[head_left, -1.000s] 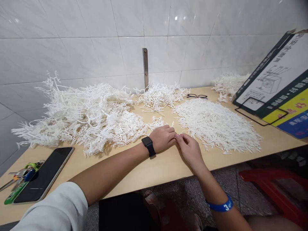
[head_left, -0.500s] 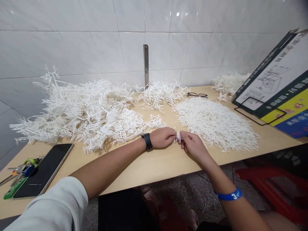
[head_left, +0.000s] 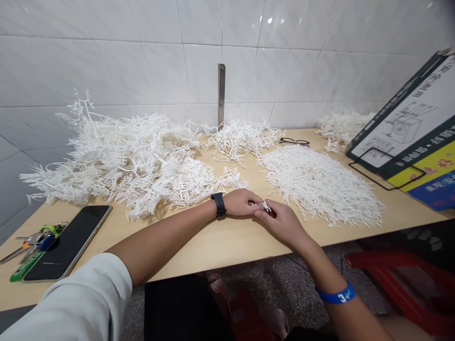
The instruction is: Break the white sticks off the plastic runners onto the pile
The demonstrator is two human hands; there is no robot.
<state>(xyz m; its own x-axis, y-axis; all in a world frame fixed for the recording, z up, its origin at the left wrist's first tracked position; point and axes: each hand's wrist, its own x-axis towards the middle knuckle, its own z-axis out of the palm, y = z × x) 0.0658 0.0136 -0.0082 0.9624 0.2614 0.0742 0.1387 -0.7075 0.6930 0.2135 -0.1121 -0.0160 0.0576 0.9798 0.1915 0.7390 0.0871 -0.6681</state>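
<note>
My left hand (head_left: 242, 202), with a black watch (head_left: 218, 204) at its wrist, is closed on a small cluster of white plastic sprigs (head_left: 266, 206). My right hand (head_left: 280, 221) meets it, its fingers also closed round the cluster; a blue band (head_left: 336, 294) circles that forearm. Most of the cluster is hidden by fingers. Just beyond my hands lies a flat heap of short loose white pieces (head_left: 320, 184) on the right. To the left rises a tangled pile of branching white plastic pieces (head_left: 124, 156). A smaller branching pile (head_left: 241, 137) sits between them at the back.
A phone (head_left: 67, 244) and keys (head_left: 39, 241) lie at the table's left. Eyeglasses (head_left: 294, 141) rest near the wall. At right a printed box (head_left: 408, 123) leans by a black wire frame (head_left: 387, 173). Another white pile (head_left: 341, 125) is behind it. A red stool (head_left: 398, 279) stands below.
My right hand has turned and moved closer to the left, its thumb now touching my left hand. Less of the white cluster shows between the fingers. The whole view has shifted slightly.
</note>
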